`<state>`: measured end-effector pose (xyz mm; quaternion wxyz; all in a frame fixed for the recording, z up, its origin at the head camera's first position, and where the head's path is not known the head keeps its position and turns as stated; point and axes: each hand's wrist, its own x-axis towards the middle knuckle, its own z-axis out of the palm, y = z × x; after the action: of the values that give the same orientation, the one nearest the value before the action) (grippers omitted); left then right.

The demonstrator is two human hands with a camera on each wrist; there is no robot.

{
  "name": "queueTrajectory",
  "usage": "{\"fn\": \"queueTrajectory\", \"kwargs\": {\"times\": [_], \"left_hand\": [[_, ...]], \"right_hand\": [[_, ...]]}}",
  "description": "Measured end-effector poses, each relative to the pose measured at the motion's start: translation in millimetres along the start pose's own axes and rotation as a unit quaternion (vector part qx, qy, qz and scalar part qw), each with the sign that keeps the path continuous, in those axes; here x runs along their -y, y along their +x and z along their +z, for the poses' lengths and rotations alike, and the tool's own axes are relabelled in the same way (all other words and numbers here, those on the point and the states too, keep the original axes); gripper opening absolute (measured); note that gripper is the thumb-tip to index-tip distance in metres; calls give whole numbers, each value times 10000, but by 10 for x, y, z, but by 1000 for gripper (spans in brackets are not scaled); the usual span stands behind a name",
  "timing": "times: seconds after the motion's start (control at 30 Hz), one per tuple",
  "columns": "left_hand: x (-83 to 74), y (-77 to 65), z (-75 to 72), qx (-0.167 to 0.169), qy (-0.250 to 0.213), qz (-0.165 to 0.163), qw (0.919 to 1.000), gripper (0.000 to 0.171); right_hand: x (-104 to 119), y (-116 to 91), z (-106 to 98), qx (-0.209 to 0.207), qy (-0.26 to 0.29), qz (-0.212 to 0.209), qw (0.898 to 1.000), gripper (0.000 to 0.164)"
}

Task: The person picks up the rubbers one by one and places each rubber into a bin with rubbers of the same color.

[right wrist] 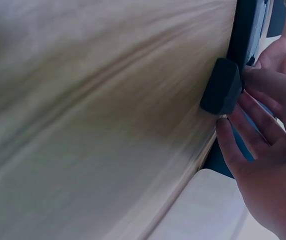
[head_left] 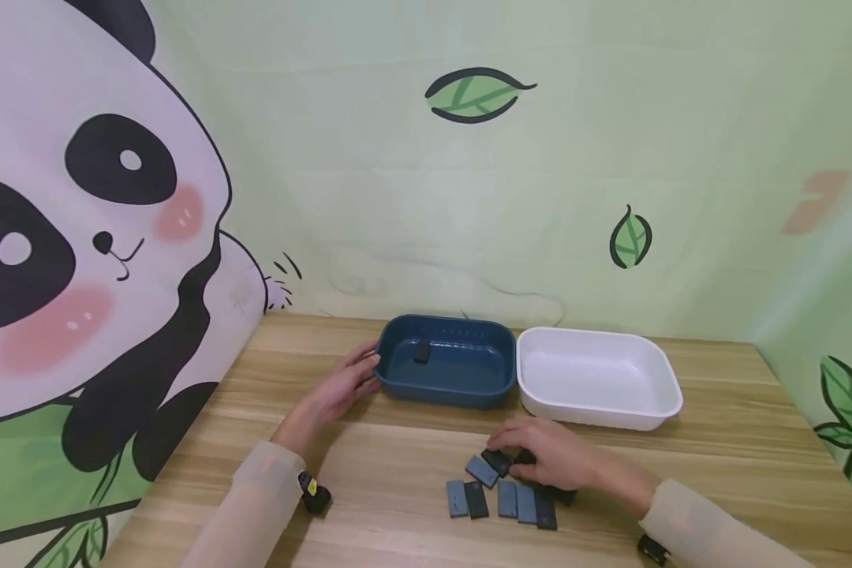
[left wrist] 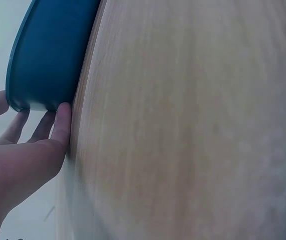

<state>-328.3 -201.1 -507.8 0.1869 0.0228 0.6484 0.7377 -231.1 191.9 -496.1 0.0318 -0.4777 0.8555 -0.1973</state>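
Observation:
The left hand rests at the left end of a dark blue basin, its thumb near the rim and its fingertips against the end wall in the left wrist view. Inside the basin lies one small black tile. My right hand bends over a group of small flat tiles in front of the basins. Its thumb and fingers pinch a black tile at the group's far edge. Close by lie a blue-grey tile and another black tile. The palm partly hides further black tiles.
A white basin stands against the blue one's right side. Both sit at the back of the wood-grain table, before a printed cloth backdrop. Several more blue-grey and black tiles lie in a row near the right hand.

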Motion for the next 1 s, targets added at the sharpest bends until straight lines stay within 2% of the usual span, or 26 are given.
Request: {"fn": "queueTrajectory", "kwargs": {"times": [0.27,0.77,1.0], "left_hand": [[27,-26,-30,-41,-93,-58,9999,55],[-7,27,10,-1,14,6,10000,56],[-10,10,9,-62,-21,-62,10000,53]], "right_hand": [[58,21,-3,126,218,379,9990,35],[135,-16,-66,231,-328,325,9987,36],[164,0,-80,313,-551,315,9975,37]]}}
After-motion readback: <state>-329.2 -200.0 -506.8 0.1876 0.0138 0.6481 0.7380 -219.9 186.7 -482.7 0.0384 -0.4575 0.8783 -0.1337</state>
